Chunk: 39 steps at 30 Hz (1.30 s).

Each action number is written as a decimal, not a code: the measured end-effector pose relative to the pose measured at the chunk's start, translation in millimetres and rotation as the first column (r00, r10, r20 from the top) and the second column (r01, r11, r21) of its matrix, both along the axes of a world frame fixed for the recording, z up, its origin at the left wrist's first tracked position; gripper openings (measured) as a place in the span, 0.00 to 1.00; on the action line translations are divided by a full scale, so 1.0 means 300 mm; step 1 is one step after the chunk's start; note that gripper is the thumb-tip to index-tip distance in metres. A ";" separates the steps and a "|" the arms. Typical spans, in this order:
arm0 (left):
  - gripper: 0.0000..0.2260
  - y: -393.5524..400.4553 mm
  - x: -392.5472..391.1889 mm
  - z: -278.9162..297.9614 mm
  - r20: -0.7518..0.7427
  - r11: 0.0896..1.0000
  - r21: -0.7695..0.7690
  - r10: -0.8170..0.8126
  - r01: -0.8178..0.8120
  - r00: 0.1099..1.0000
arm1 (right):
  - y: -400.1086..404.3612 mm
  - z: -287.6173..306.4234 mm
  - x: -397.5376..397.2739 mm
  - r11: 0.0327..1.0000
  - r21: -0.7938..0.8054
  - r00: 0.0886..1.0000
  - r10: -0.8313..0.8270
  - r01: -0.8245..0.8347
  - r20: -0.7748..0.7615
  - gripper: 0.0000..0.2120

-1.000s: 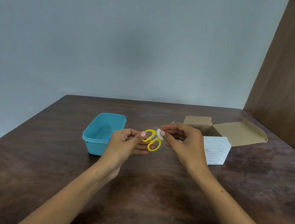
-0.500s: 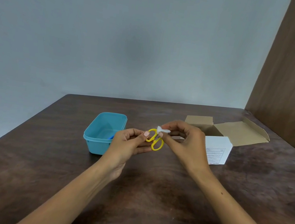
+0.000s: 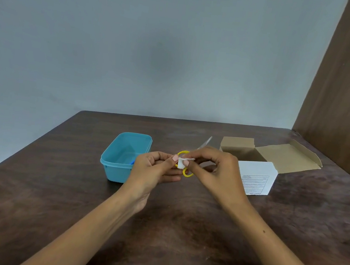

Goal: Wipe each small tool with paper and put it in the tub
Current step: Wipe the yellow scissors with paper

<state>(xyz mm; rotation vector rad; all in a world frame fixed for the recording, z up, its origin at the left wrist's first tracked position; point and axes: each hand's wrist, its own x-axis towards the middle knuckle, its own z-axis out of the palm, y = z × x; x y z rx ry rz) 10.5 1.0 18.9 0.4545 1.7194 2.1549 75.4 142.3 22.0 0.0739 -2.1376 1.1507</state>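
Paper (image 3: 181,163) slid from blade side onto yellow scissors (image 3: 184,163) handle loops; right hand (image 3: 215,171) shifted left.

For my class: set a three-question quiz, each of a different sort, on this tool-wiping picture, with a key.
1. True or false: the yellow-handled scissors lie inside the blue tub.
2. Which hand pinches the white paper against the scissors: A left hand, B right hand?
3. Fill in: the open cardboard box stands on the table to the person's ____.

Key: 1 false, both hands hold them above the table; 2 B; 3 right.
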 end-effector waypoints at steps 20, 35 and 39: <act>0.07 0.003 0.012 -0.002 -0.220 0.997 -0.072 0.010 -0.026 0.975 | 0.019 -0.010 -0.009 0.995 0.003 0.991 -0.101 0.102 -0.082 0.04; 0.03 -0.014 0.001 0.007 -0.501 0.967 -0.229 -0.022 -0.108 0.865 | 0.037 -0.016 -0.014 0.967 0.212 0.981 -0.112 0.144 -0.156 0.05; 0.03 -0.012 -0.001 0.006 -0.521 0.962 -0.243 -0.022 -0.124 0.853 | 0.038 -0.013 -0.008 0.913 0.278 0.945 -0.239 0.297 -0.224 0.11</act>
